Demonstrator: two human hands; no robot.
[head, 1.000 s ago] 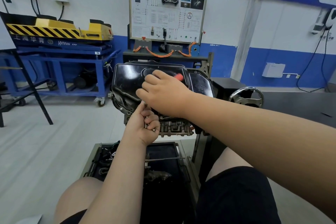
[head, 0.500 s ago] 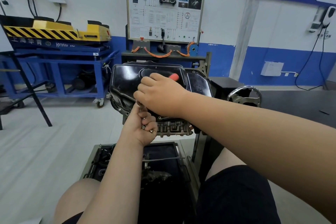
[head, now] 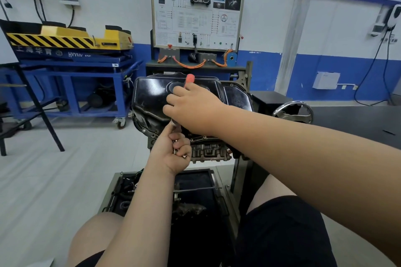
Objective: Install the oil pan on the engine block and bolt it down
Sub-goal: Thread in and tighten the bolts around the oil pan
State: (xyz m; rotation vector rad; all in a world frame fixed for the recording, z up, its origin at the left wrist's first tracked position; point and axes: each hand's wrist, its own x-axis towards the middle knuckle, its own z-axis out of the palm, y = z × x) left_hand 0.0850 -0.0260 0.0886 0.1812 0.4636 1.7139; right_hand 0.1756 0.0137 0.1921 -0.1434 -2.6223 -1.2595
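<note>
— Where is the oil pan sitting?

— The black oil pan is sitting on top of the engine block, a little toward twelve o'clock from the middle of the view. The block is showing beneath the pan's six o'clock edge.

— What is the right hand doing?

— The right hand is lying over the pan, fingers curling round a red-handled tool. The red end is poking out at the hand's twelve o'clock. A silver end is showing at its seven o'clock, beside the pan's flange.

— And the left?

— The left hand is reaching up from six o'clock, just under the right one. Its lower fingers are curling round a few small silvery bolts, while thumb and forefinger are pinching at the tool's silver end. Whether a bolt is riding there, I cannot tell.

— What is standing around?

— A handwheel is gleaming at the pan's three o'clock and a tray is lying below the block at six. A blue cart is standing well off at nine, and a training board is hanging behind at twelve.
</note>
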